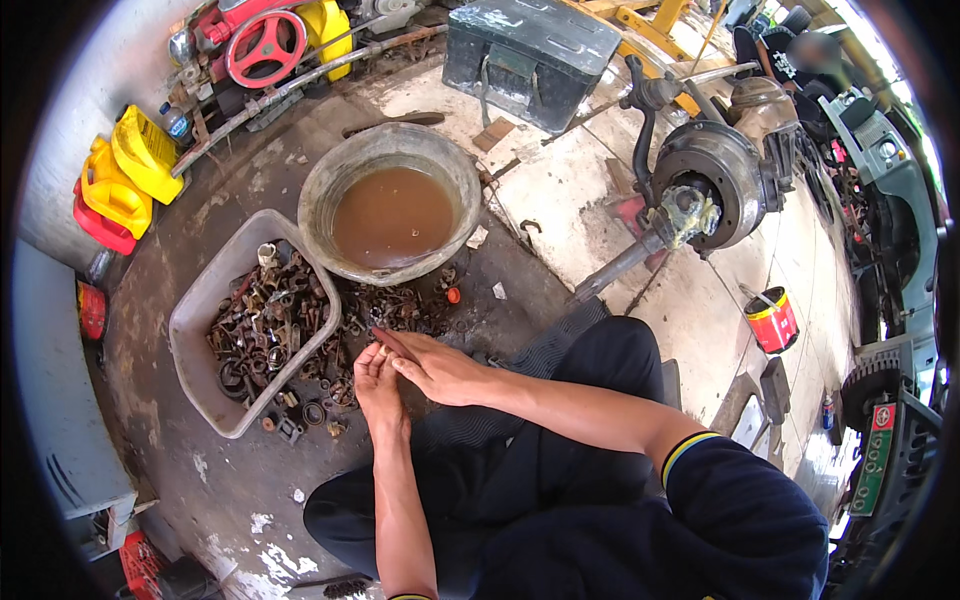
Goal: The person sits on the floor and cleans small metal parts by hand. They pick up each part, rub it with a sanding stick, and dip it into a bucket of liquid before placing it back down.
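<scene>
Both hands meet in front of my crossed legs, just right of a plastic bin [180,330] filled with rusty bolts, nuts and metal fittings. A reddish-brown strip [394,345], its material unclear, lies under the fingers of my right hand [442,367]. My left hand [379,382] has its fingertips drawn together against the strip's lower side; whether they pinch a small part there is hidden. Loose rusty hardware [401,304] is spread on the floor beyond the hands. Behind it stands a round basin [315,202] of murky brown liquid.
An axle hub assembly [705,180] with a greasy shaft stands at the right, near a red and yellow can [772,322]. A dark toolbox [532,52] is at the back. Yellow jugs [120,180] line the left wall. Another person [787,60] is at the far upper right, near a vehicle.
</scene>
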Action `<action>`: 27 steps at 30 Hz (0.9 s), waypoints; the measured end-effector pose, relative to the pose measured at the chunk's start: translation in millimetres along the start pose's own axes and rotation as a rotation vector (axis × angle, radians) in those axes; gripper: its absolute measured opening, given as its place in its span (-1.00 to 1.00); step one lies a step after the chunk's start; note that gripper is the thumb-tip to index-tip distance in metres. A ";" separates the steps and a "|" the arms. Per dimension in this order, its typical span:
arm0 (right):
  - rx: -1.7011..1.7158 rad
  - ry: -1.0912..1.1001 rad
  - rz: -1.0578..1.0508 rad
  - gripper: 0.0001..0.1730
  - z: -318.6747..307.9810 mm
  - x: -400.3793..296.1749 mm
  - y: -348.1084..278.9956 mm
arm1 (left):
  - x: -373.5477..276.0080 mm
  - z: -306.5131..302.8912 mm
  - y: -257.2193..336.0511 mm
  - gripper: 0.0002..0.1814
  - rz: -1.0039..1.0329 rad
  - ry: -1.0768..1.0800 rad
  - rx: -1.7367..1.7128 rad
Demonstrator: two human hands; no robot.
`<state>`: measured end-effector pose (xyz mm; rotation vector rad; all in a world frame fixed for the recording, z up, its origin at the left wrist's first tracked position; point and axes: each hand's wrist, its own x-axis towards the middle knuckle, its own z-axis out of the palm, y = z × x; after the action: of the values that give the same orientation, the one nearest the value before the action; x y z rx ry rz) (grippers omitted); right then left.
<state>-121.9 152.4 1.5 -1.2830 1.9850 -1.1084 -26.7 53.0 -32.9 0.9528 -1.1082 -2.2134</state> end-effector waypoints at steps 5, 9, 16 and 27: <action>0.118 0.020 0.015 -0.37 -0.5 -1.5 -4.5 | -5.1 4.2 -0.4 -0.75 0.030 0.003 0.066; 0.103 -0.007 0.041 -0.36 -3.9 -0.8 -11.5 | -4.2 2.0 4.5 -0.76 0.017 0.029 0.108; -0.003 0.067 -0.046 -0.40 1.1 -3.1 -7.8 | 0.7 -3.3 -0.6 -0.75 -0.154 -0.011 -0.188; -0.052 0.085 -0.029 -0.48 -6.7 -2.5 -15.1 | -1.0 2.1 4.1 -0.78 -0.026 0.047 -0.023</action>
<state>-118.8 153.8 17.9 -1.3155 2.0759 -1.1501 -27.2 52.4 -28.2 1.0091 -1.0523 -2.2083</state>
